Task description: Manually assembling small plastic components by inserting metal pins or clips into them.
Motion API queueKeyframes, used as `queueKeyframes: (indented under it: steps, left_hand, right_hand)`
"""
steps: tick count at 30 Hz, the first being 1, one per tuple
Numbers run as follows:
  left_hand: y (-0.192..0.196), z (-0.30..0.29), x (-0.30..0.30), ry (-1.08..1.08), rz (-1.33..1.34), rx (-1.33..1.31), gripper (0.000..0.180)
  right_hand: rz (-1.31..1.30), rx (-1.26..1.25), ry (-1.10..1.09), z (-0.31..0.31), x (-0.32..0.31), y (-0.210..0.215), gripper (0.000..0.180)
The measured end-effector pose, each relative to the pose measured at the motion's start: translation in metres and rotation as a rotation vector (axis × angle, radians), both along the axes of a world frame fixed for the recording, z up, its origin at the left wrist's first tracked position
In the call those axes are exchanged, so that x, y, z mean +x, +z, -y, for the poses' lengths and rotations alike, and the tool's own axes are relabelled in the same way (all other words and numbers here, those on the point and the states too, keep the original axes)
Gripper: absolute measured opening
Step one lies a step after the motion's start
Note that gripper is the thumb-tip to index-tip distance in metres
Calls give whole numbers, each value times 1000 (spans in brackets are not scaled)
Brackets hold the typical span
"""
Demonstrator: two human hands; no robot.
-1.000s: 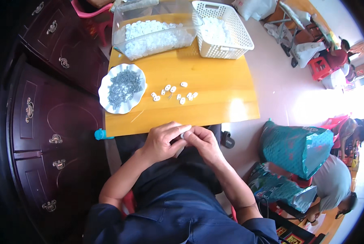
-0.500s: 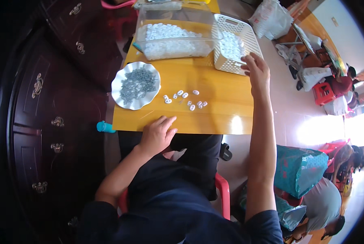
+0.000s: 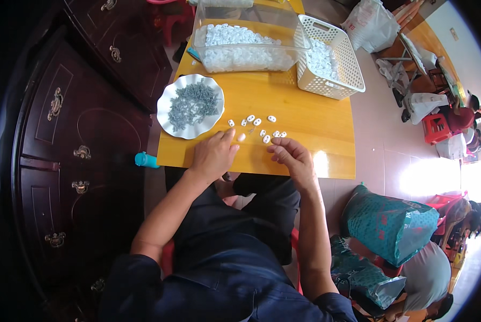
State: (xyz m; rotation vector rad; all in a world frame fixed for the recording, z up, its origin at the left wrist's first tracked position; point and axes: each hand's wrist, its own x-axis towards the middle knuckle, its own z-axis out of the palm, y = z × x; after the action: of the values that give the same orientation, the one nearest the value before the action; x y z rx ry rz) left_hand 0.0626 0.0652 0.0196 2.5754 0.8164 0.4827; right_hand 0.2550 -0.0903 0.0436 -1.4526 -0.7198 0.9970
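Small white oval pieces with dark holes [image 3: 257,122] lie scattered near the table's front. My left hand [image 3: 213,155] is over the front edge with its index finger stretched out and thumb apart. Next to its fingertips is a plain white piece [image 3: 241,137], no holes showing. My right hand [image 3: 297,161] has loosely bent fingers, thumb and index a little apart, close beside one holed piece [image 3: 266,139]; I see nothing held in it. Tiny thin metal bits [image 3: 251,130] lie among the pieces. At the left stands a white scalloped dish [image 3: 163,110] of small grey metal parts [image 3: 194,104].
Behind the pieces, a clear plastic bin [image 3: 251,60] holds many white pieces. A white perforated basket [image 3: 348,67] with more stands at the table's back right. A teal bottle [image 3: 146,160] is beside the left edge. Teal bags [image 3: 391,222] and people are at the right.
My right hand has come from the basket down and left to the scattered pieces. My left hand has moved forward over the table edge, to the pieces. The view has shifted slightly.
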Motion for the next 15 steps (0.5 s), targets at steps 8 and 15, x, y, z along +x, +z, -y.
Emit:
queueKeyframes:
  steps: [8,15]
  left_hand:
    - [5,-7,6,20,-37,53,47]
    - [3,-6,10,30,-137,25,43]
  right_hand:
    - [-26,-4,-49,8,-36,-24,27]
    - [970,24,-192,-5,-67,-35,20]
